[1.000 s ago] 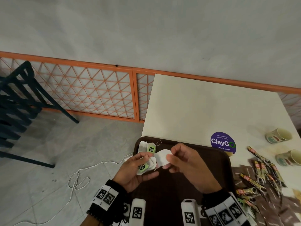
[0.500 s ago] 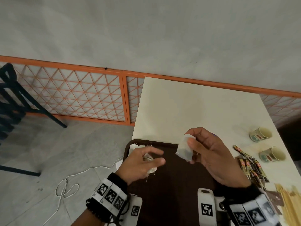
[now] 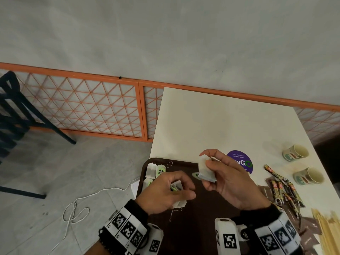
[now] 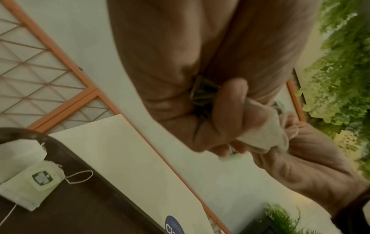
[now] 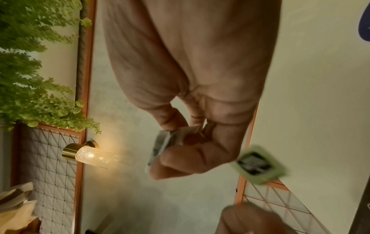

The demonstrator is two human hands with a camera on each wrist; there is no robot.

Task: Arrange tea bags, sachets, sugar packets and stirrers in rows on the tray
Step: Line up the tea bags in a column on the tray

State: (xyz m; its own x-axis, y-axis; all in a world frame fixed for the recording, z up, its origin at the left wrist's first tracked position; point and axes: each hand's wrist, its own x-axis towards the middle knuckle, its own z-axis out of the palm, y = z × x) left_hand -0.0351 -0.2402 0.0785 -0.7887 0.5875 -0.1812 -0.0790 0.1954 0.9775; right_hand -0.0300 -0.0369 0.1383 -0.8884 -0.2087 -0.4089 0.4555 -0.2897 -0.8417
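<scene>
A dark brown tray (image 3: pixel 198 234) lies at the table's near left corner. My right hand (image 3: pixel 228 177) is raised above it and pinches one white tea bag (image 3: pixel 206 170); its green tag (image 5: pixel 258 164) dangles beside the fingers. My left hand (image 3: pixel 165 192) hovers over the tray's left part, fingers curled round a bunch of tea bags (image 3: pixel 179 203) with green tags, a string hanging below. Two tea bags (image 3: pixel 154 170) lie flat in the tray's far left corner, seen as a tea bag (image 4: pixel 30 182) in the left wrist view.
Right of the tray lie dark coffee sachets (image 3: pixel 283 188), brown sugar packets (image 3: pixel 307 234) and wooden stirrers (image 3: pixel 329 229). Two paper cups (image 3: pixel 296 152) lie on their sides at the right edge. A purple sticker (image 3: pixel 242 162) is on the table. A white cable (image 3: pixel 77 205) runs across the floor at left.
My right hand pulled one tea bag away from the bunch and lifted it up and to the right. The left hand stayed over the tray with the remaining bags.
</scene>
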